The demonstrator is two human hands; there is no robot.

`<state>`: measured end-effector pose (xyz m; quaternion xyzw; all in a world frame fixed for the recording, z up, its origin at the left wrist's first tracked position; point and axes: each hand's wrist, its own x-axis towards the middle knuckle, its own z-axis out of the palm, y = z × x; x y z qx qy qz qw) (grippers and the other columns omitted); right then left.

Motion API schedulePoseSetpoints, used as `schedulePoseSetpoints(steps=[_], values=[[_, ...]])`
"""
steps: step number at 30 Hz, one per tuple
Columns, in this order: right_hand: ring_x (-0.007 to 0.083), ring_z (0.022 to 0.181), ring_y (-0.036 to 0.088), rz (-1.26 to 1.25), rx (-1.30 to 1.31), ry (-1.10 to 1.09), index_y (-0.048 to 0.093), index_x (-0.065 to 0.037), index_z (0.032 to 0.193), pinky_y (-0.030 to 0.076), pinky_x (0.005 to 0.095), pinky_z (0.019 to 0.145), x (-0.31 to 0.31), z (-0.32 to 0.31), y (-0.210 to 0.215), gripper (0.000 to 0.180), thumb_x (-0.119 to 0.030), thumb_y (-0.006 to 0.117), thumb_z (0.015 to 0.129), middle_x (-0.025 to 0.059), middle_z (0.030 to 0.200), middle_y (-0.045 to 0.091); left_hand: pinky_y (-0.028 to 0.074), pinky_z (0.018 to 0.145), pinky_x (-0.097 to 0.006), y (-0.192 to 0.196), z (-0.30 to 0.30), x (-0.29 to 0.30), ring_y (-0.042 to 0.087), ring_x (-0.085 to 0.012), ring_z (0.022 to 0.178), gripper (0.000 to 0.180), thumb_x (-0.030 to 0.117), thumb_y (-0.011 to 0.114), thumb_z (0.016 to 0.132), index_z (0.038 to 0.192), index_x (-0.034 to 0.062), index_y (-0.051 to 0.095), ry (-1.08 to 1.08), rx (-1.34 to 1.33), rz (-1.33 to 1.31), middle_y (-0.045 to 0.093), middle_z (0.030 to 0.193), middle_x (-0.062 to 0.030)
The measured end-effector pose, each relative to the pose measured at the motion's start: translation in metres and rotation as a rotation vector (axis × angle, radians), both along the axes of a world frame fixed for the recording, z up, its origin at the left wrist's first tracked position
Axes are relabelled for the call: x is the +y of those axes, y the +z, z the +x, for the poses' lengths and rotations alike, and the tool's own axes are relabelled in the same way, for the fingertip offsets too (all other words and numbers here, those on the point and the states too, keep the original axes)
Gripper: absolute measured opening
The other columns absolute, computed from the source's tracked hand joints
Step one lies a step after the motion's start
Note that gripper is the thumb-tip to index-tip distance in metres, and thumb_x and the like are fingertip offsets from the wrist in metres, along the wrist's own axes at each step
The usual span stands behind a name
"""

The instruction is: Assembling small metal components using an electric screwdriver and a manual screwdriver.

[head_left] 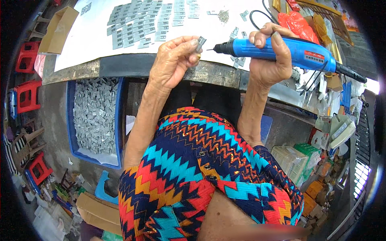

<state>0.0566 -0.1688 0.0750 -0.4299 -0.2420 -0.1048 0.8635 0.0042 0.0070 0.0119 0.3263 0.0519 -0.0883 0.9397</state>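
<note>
Above the table's front edge, my left hand (173, 58) pinches a small grey bracket-like part (201, 43) between thumb and fingers. My right hand (270, 56) is wrapped round a blue electric screwdriver (297, 53), held nearly level. Its thin bit (210, 50) points left toward the part, with a small gap between them. On the white-covered table (86, 44), many like grey parts (134, 24) are laid out in rows beyond my left hand. A pile of tiny screws (223, 16) lies farther back, and a few loose grey parts (239, 62) lie under the screwdriver.
Below the table at left stands a blue bin (71, 120) filled with grey parts. An open cardboard box (60, 30) is at the table's left end. A red plastic bag (297, 26) and a black cable (257, 14) lie at the back right. Red stools (28, 96) stand on the left.
</note>
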Motion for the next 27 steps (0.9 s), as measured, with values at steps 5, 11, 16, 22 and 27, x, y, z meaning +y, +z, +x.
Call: schedulePoseSetpoints(steps=[5,11,16,22,27], values=[[0.0197,0.062,0.054,0.001,0.049,-0.011,0.057,-0.001,0.097,0.042,0.0370,0.065,-0.003,-0.004,0.001,0.023,-0.005,0.051,0.076,0.0171,0.084,0.056,0.034,0.053,-0.022,-0.002,-0.001,-0.002,0.044,-0.0100,0.058,0.021,0.008,0.056,0.085,0.099,-0.0077,0.055,-0.046,-0.002,-0.092,0.056,0.084,-0.0109],[0.0193,0.062,0.054,-0.013,0.035,-0.011,0.057,-0.001,0.097,0.042,0.0371,0.065,-0.008,-0.005,-0.003,0.022,-0.005,0.052,0.076,0.0167,0.084,0.056,0.034,0.053,-0.023,-0.010,-0.001,-0.003,0.044,-0.0098,0.057,0.017,0.007,0.056,0.083,0.093,-0.0070,0.055,-0.067,-0.017,-0.171,0.055,0.082,-0.0129],[0.0193,0.063,0.055,-0.037,0.043,-0.036,0.056,-0.001,0.097,0.043,0.0370,0.065,-0.011,-0.007,-0.002,0.022,-0.005,0.052,0.076,0.0171,0.085,0.056,0.034,0.053,-0.022,-0.012,-0.001,-0.005,0.044,-0.0096,0.057,0.015,0.008,0.054,0.083,0.089,-0.0061,0.055,-0.093,-0.013,-0.225,0.054,0.081,-0.0131],[0.0193,0.062,0.054,-0.007,0.040,-0.023,0.056,0.000,0.096,0.043,0.0366,0.064,-0.012,-0.009,-0.004,0.021,-0.006,0.052,0.076,0.0175,0.085,0.056,0.033,0.053,-0.020,-0.012,-0.002,-0.009,0.040,-0.0083,0.057,0.015,0.010,0.054,0.085,0.086,-0.0045,0.055,-0.111,-0.013,-0.217,0.052,0.080,-0.0112],[0.0194,0.061,0.054,-0.013,0.058,-0.038,0.056,0.000,0.096,0.043,0.0367,0.063,-0.015,-0.010,-0.004,0.021,-0.006,0.052,0.076,0.0179,0.084,0.056,0.031,0.052,-0.019,-0.011,-0.004,-0.009,0.037,-0.0069,0.056,0.016,0.012,0.053,0.086,0.086,-0.0041,0.054,-0.136,-0.013,-0.228,0.049,0.078,-0.0083]])
